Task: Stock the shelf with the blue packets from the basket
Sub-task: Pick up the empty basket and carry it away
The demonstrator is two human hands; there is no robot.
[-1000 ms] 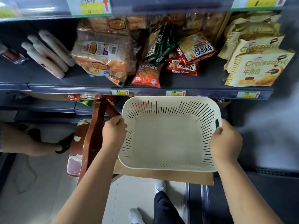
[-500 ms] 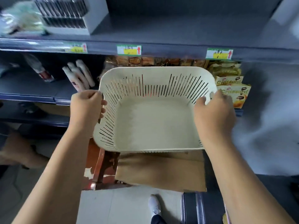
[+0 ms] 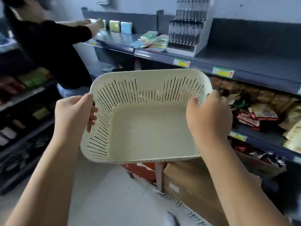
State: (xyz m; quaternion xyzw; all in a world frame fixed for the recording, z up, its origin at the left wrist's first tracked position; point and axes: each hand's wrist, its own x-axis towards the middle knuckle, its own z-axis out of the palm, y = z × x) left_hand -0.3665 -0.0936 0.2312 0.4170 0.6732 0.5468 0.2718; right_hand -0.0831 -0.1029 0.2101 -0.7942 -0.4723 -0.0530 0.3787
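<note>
I hold a cream slotted plastic basket (image 3: pixel 146 132) in front of me at chest height, and nothing lies inside it. My left hand (image 3: pixel 75 113) grips its left rim, fingers curled through the handle slot. My right hand (image 3: pixel 208 116) grips the right rim. A blue packet (image 3: pixel 126 27) stands on the upper shelf (image 3: pixel 211 60) at the back left, beside green ones. A loose pile of flat coloured packets (image 3: pixel 151 41) lies on the same shelf.
Another person in a black sleeve (image 3: pixel 53 46) reaches to the upper shelf at left. A pen display box (image 3: pixel 187 30) stands on that shelf. Snack bags (image 3: pixel 257 115) fill the lower right shelf. A cardboard box (image 3: pixel 195 181) and a red stool (image 3: pixel 143 170) sit on the floor below the basket.
The basket has risen from the stool, and my view has swung up and left, from the snack shelf to the upper shelf and the other person. Both hands keep their grip.
</note>
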